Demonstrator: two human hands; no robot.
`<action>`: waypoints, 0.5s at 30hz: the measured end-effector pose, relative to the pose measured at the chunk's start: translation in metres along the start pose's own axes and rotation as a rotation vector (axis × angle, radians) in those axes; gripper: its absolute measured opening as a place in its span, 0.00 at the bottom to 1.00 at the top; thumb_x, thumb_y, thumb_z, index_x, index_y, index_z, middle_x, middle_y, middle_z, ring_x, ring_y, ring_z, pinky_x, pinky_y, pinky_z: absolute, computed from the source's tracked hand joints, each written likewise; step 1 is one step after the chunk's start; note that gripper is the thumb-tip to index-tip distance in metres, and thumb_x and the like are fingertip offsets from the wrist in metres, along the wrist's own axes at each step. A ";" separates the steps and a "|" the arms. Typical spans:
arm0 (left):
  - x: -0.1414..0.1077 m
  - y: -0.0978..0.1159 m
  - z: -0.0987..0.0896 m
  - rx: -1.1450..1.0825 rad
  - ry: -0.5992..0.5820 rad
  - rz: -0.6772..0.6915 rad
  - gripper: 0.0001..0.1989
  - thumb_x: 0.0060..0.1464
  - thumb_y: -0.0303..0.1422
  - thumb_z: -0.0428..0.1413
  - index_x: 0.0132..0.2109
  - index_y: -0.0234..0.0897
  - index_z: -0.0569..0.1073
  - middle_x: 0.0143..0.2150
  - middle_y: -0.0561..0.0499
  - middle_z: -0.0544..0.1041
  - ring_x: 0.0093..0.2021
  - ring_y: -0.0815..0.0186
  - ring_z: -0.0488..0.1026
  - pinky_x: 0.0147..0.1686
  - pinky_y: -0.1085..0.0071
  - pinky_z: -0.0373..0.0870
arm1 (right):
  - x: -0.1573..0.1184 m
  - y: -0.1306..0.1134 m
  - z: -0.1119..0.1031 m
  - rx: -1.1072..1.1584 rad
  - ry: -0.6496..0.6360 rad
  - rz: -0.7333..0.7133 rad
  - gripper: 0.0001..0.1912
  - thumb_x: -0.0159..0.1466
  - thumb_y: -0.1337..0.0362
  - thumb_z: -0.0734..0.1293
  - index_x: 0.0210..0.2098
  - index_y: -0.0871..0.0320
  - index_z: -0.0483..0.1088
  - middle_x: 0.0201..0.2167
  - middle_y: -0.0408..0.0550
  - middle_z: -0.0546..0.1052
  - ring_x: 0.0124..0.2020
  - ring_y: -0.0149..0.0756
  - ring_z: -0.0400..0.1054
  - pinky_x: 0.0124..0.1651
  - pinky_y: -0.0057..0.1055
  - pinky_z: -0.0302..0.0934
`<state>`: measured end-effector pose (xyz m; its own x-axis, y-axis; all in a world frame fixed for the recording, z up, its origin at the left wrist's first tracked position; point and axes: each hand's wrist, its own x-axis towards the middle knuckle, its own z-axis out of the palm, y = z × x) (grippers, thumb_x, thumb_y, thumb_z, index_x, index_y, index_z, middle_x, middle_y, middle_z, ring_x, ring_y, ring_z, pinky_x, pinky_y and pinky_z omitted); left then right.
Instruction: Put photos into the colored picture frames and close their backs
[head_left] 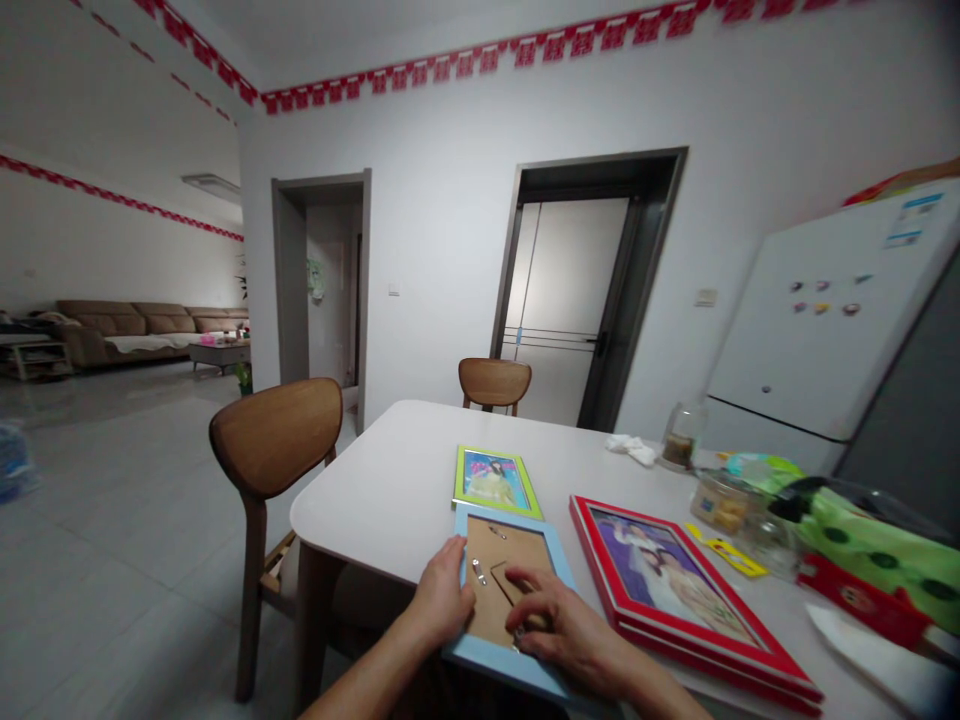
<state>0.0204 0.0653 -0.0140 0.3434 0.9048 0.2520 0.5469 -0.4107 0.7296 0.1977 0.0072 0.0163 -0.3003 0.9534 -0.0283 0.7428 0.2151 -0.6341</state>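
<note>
head: chair (495, 382) stands beyond table (405, 470) and blue frame (489, 612).

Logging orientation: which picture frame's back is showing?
The light-blue picture frame in the left hand: brown backing faces up; the lime-green frame and top red frame lie picture-side up.

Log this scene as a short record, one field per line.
left hand: holding the left edge of the blue frame
right hand: curled over the brown backing
blue frame: back side up
green frame: picture side up, beyond the blue frame
red frames: stacked, picture up, right of the blue frame
table: white
chairs: two wooden ones in view
</note>
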 end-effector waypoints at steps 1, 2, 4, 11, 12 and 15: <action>0.000 0.001 -0.001 0.007 -0.004 -0.001 0.30 0.40 0.22 0.48 0.54 0.26 0.58 0.55 0.42 0.61 0.55 0.60 0.56 0.55 0.70 0.49 | 0.001 0.000 0.001 -0.002 0.024 -0.001 0.09 0.45 0.64 0.64 0.28 0.54 0.73 0.53 0.46 0.59 0.55 0.40 0.51 0.55 0.34 0.43; 0.000 0.002 -0.001 0.013 -0.008 0.000 0.30 0.40 0.22 0.48 0.54 0.26 0.58 0.55 0.42 0.61 0.55 0.61 0.56 0.55 0.71 0.49 | 0.002 0.000 0.003 -0.007 0.053 -0.005 0.08 0.46 0.64 0.64 0.26 0.54 0.72 0.52 0.46 0.61 0.54 0.39 0.52 0.55 0.34 0.43; 0.001 0.003 -0.002 0.020 -0.010 0.002 0.29 0.40 0.22 0.47 0.54 0.27 0.58 0.55 0.43 0.61 0.55 0.62 0.56 0.55 0.72 0.49 | 0.003 0.001 0.005 -0.015 0.104 -0.020 0.06 0.47 0.63 0.64 0.24 0.54 0.72 0.50 0.45 0.62 0.53 0.38 0.54 0.54 0.34 0.44; 0.000 0.006 -0.002 -0.010 -0.010 -0.015 0.30 0.40 0.22 0.47 0.54 0.24 0.57 0.55 0.41 0.61 0.55 0.61 0.56 0.54 0.71 0.49 | 0.010 0.004 0.007 -0.095 0.308 0.053 0.17 0.48 0.62 0.62 0.38 0.59 0.68 0.45 0.53 0.67 0.47 0.38 0.60 0.49 0.31 0.51; 0.000 0.007 -0.002 -0.022 -0.009 -0.016 0.30 0.40 0.22 0.48 0.54 0.24 0.58 0.55 0.41 0.61 0.55 0.61 0.56 0.55 0.71 0.49 | 0.012 0.003 0.007 -0.133 0.328 0.066 0.18 0.47 0.63 0.61 0.38 0.60 0.68 0.42 0.53 0.69 0.45 0.39 0.61 0.48 0.32 0.52; 0.000 0.008 -0.003 -0.073 0.003 -0.022 0.30 0.39 0.22 0.48 0.54 0.24 0.58 0.54 0.40 0.61 0.55 0.59 0.56 0.54 0.70 0.48 | 0.017 0.003 0.007 -0.187 0.356 0.088 0.20 0.45 0.66 0.61 0.39 0.60 0.68 0.38 0.52 0.72 0.42 0.39 0.63 0.46 0.32 0.53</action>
<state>0.0223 0.0622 -0.0063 0.3296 0.9138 0.2373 0.4969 -0.3816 0.7794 0.1903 0.0229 0.0087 -0.0295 0.9764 0.2139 0.8621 0.1331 -0.4889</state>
